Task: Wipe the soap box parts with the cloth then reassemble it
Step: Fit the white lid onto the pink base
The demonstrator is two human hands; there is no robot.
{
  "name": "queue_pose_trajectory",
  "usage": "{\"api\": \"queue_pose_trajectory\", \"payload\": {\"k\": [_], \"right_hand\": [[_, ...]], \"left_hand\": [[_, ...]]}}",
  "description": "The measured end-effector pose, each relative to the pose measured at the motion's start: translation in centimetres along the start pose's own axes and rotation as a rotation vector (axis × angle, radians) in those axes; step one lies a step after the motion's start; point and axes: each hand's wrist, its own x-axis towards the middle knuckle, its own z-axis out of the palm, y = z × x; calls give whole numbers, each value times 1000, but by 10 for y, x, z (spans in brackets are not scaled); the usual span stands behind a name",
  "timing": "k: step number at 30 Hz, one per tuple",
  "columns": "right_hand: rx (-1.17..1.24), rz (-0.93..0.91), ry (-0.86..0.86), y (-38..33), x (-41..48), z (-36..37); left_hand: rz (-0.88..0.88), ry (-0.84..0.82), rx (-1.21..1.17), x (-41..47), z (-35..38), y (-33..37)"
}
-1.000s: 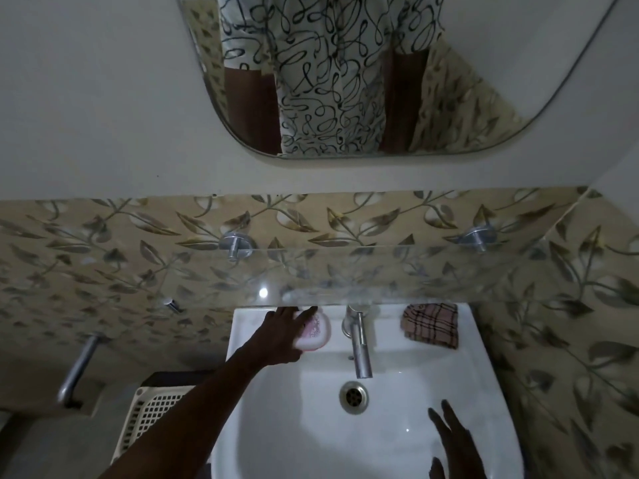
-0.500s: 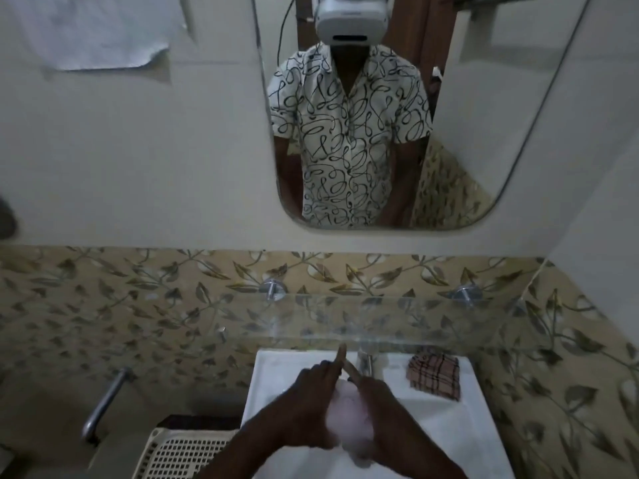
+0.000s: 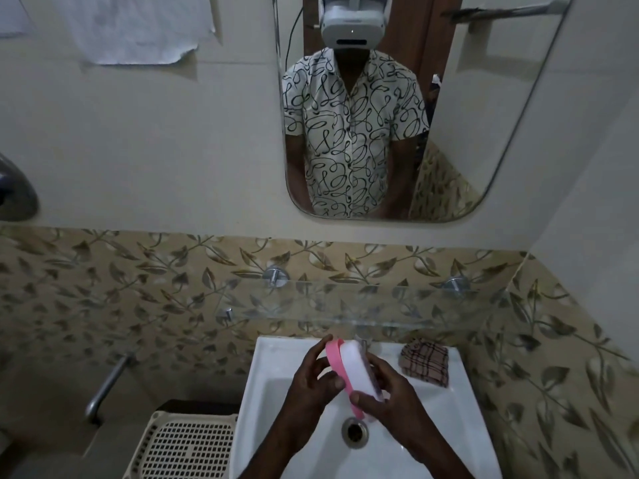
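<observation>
I hold the soap box (image 3: 352, 368) above the white sink (image 3: 273, 361), tilted on its edge. It has a pink rim facing left and a white part facing right. My left hand (image 3: 313, 378) grips its left side, fingers curled round the pink rim. My right hand (image 3: 383, 392) grips the right and lower side, thumb on the pink edge. The checked brown cloth (image 3: 426, 363) lies folded on the sink's back right corner, apart from both hands.
The drain (image 3: 355, 431) sits below the hands. The tap is mostly hidden behind the soap box. A glass shelf (image 3: 380, 305) juts out above the sink. A cream perforated basket (image 3: 186, 447) stands left of the sink. A mirror (image 3: 397, 108) hangs above.
My left hand lifted the soap box from the sink's back ledge and my right hand joined it; both now hold it over the basin. The camera tilted upward.
</observation>
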Motion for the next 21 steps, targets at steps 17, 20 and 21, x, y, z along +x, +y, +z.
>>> {"api": "queue_pose_trajectory", "payload": {"k": [17,20,21], "right_hand": [[122,57,-62,-3,-11,-3],[134,55,-68,-3,-17,-3],[128,51,-72,-4,-19,-2]], "left_hand": [[-36,0,16,-6,16,6],[-49,20,-37,-11,20,7],[-56,28,-58,-12,21,6]]}}
